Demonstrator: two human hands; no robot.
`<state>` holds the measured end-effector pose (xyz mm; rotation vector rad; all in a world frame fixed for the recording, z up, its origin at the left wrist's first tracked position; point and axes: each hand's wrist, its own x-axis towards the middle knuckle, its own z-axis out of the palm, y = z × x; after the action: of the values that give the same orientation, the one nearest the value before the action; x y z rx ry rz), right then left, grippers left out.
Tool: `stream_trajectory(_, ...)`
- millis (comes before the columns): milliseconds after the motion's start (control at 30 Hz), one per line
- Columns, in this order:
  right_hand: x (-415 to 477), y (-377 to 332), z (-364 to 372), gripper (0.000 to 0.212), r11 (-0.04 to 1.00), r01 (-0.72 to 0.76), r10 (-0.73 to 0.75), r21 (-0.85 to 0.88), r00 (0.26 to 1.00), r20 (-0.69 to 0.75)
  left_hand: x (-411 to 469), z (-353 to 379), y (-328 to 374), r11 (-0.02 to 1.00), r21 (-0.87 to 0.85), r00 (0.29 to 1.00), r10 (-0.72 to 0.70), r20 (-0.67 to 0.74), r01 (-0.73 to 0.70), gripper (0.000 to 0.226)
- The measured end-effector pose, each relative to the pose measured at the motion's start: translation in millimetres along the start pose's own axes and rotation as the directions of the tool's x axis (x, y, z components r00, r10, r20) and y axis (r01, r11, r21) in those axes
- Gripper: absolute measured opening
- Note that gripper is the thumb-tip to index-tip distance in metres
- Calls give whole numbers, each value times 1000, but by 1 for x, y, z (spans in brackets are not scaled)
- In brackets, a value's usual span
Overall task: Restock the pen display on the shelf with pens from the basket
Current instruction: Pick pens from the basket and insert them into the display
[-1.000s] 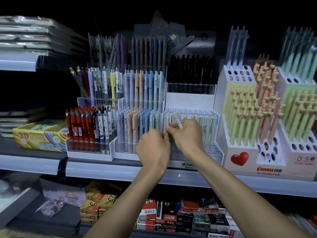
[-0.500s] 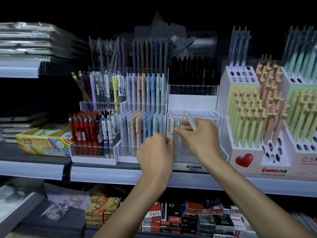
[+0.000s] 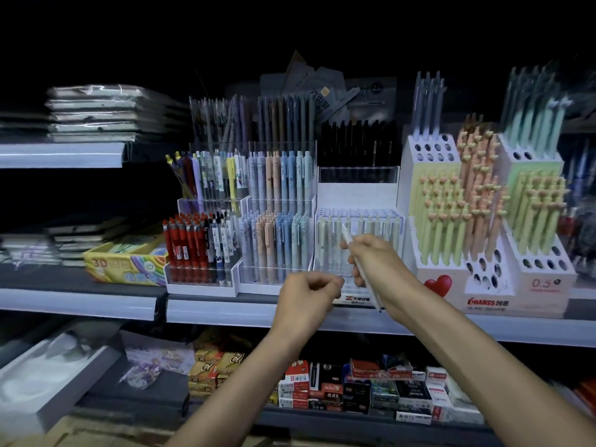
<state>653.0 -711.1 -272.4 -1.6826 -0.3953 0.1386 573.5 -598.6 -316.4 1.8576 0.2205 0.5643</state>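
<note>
The pen display (image 3: 357, 192) is a white and clear tiered stand at the middle of the shelf (image 3: 222, 312). Its front tier holds a row of pale pens behind a grid of holes. My right hand (image 3: 385, 264) is in front of that tier and pinches a single white pen (image 3: 374, 296), which slants down to the right with its tip below the hand. My left hand (image 3: 306, 298) hovers just left of it at the shelf edge, fingers curled, and nothing shows in it. The basket is out of view.
Left of the display stand racks of red pens (image 3: 185, 243) and pastel pens (image 3: 277, 233). A white holder (image 3: 490, 285) with green and peach heart-top pens stands to the right. A yellow box (image 3: 125, 262) lies at the left. Small boxes (image 3: 354, 391) fill the shelf below.
My right hand has drawn the white pen down and away from the front tier, and the pen now points downward. My left hand has dropped lower, toward the shelf edge.
</note>
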Motion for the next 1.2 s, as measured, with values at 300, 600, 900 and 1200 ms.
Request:
stream_trajectory(300,-25,-3,-14,27,977,198,-195,83,980,-38,-18,22,21,975,-214,997,52,-64,-65,7)
stream_trajectory(600,-19,9,-27,17,934,354,-346,41,929,-129,0,32,21,984,-157,993,69,-99,-85,7)
stream_trajectory(900,18,1,-19,14,874,467,-484,-136,861,-154,56,17,11,969,138,954,229,-194,-204,7)
stream_trajectory(1200,57,-7,1,10,843,486,-525,-232,837,-156,94,7,7,958,229,940,229,-255,-171,19)
